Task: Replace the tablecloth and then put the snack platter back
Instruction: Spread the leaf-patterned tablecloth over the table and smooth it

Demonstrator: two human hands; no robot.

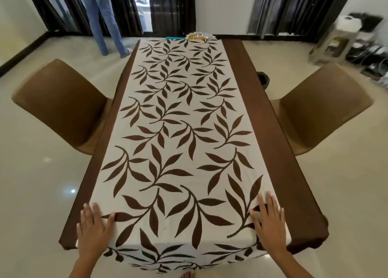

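Tablecloth, leaf-print, lies spread along the table, near end draped over the edge. Left hand and right hand press flat on its near corners, fingers straight and spread, gripping nothing. Looks like soft, light fabric, likely to slide and wrinkle; best pinched at corners or hems. Snack platter sits beyond the far end, looks rigid; lift by rim, level.

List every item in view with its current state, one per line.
Tablecloth: spread flat along the table, near end hanging over the edge.
Left hand: open, flat on the cloth's near left corner.
Right hand: open, flat on the near right corner.
Snack platter: at the table's far end.
Chairs: pushed in.
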